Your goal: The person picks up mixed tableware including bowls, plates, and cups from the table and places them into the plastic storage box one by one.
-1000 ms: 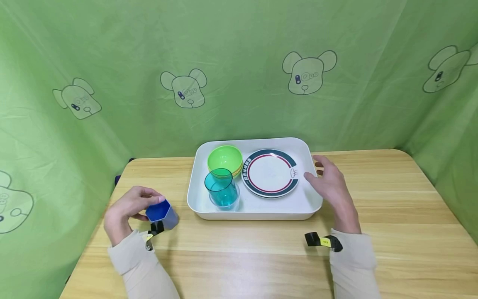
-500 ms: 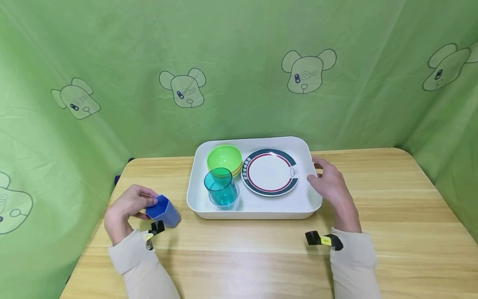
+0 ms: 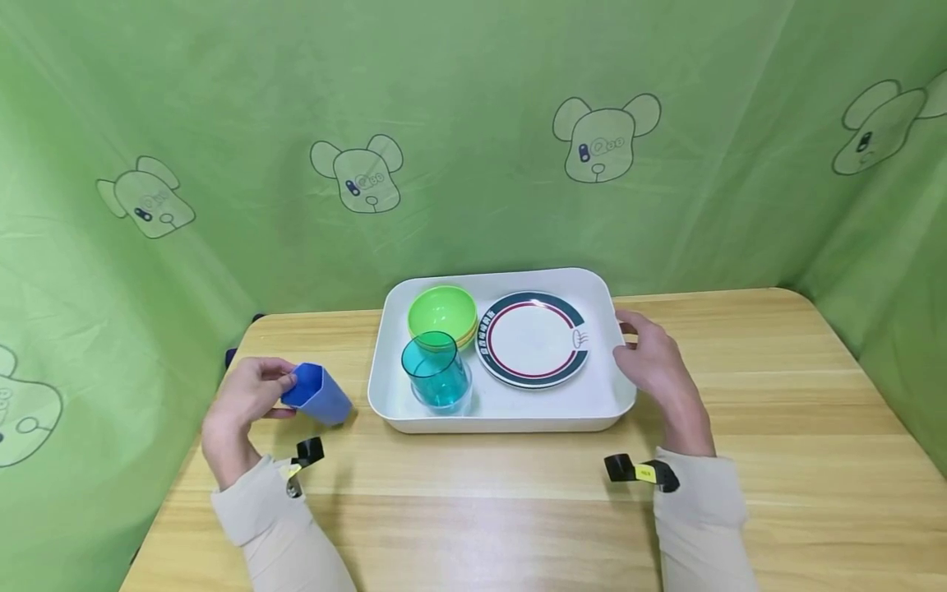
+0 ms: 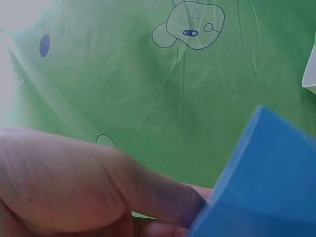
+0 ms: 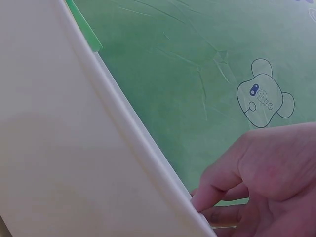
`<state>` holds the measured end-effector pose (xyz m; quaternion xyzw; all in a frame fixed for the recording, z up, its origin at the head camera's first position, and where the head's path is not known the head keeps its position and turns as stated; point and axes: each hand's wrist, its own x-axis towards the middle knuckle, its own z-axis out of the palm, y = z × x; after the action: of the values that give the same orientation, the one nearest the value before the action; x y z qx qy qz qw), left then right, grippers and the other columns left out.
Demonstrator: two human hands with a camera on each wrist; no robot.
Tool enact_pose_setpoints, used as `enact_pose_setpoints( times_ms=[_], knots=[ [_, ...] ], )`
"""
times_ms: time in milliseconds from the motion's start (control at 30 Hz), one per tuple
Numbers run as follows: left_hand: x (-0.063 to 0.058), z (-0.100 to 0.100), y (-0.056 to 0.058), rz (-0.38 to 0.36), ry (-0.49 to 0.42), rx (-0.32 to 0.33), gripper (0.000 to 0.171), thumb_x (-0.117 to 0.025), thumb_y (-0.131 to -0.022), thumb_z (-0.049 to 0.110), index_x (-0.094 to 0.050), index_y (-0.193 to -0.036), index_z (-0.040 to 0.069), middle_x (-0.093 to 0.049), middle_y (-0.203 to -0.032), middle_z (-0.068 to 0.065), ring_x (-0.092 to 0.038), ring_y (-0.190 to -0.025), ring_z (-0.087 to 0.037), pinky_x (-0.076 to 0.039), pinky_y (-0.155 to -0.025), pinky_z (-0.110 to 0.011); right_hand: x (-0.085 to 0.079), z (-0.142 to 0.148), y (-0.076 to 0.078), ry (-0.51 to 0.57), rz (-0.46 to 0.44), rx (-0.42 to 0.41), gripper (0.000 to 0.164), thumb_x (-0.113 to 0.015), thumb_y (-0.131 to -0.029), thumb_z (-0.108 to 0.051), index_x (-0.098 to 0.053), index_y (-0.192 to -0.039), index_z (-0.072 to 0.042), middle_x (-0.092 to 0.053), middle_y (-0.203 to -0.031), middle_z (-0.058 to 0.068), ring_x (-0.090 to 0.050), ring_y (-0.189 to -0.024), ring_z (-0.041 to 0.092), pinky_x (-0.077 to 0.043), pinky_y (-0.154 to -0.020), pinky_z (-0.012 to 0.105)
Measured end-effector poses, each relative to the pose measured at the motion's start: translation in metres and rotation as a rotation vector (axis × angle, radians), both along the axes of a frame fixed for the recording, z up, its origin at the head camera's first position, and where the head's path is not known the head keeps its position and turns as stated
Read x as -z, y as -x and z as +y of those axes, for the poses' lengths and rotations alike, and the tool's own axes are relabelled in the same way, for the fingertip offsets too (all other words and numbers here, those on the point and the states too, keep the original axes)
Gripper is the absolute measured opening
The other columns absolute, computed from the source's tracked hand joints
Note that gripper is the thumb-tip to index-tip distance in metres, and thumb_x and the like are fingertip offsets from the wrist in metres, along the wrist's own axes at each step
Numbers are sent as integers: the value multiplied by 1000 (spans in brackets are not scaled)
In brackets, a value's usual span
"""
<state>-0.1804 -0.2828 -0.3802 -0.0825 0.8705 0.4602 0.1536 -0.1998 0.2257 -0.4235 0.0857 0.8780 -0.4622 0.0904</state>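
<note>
My left hand pinches the rim of a blue angular cup, which tilts with its mouth toward the hand. In the left wrist view the thumb presses against the cup's blue wall. A white tray stands to the right of the cup. On the tray's right side, my right hand grips the edge, thumb at the rim and fingers outside. The right wrist view shows the thumb against the tray rim; the fingertips are partly hidden.
Inside the tray are stacked bowls, a green bowl on top, a teal transparent cup in a clear one, and a white plate with a dark green border. Green curtain hangs behind the wooden table.
The blue cup has tilted further and shifted slightly away from the body with my left hand. My right hand has closed from beside the tray onto its right rim.
</note>
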Motion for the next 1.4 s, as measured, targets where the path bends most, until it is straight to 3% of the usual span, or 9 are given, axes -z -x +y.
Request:
enact_pose_setpoints(
  times_ms=[267, 567, 767, 1133, 1400],
  knots=[
    [2, 3, 4, 165, 37, -119, 34, -43, -106, 2, -52, -131, -20, -58, -121, -40, -74, -84, -27, -64, -72, -33, 0, -1, 0, 0, 9, -7, 69, -45, -97, -2, -21, -161, 1, -35, -156, 32, -47, -131, 53, -49, -104, 59],
    [-3, 14, 9, 298, 29, -266, 35, -46, -105, 5, -56, -130, -17, -59, -127, -39, -72, -97, -46, -62, -68, -26, -1, -1, 0, -14, 17, -11, 67, -43, -97, -3, -23, -161, 1, -37, -155, 32, -48, -131, 54, -48, -105, 59],
    [-4, 21, 12, 362, 53, -285, 33, -49, -103, 6, -60, -125, -16, -63, -122, -38, -73, -94, -43, -63, -68, -28, -1, 0, 0, -13, 16, -15, 67, -43, -97, -3, -22, -161, 2, -36, -155, 33, -47, -132, 54, -48, -105, 59],
    [-10, 33, 13, 403, 56, -300, 31, -54, -104, 10, -63, -125, -11, -64, -123, -34, -69, -105, -45, -63, -70, -29, 1, 0, 1, -16, 20, -17, 66, -43, -98, -3, -23, -160, 3, -36, -154, 34, -48, -131, 55, -48, -104, 60],
    [-14, 44, 14, 463, -15, -286, 30, -55, -104, 8, -65, -125, -10, -68, -119, -29, -69, -106, -41, -62, -69, -24, 2, -1, 1, -16, 28, -13, 65, -43, -99, -3, -23, -160, 3, -38, -154, 33, -49, -131, 53, -49, -104, 58]
  ],
)
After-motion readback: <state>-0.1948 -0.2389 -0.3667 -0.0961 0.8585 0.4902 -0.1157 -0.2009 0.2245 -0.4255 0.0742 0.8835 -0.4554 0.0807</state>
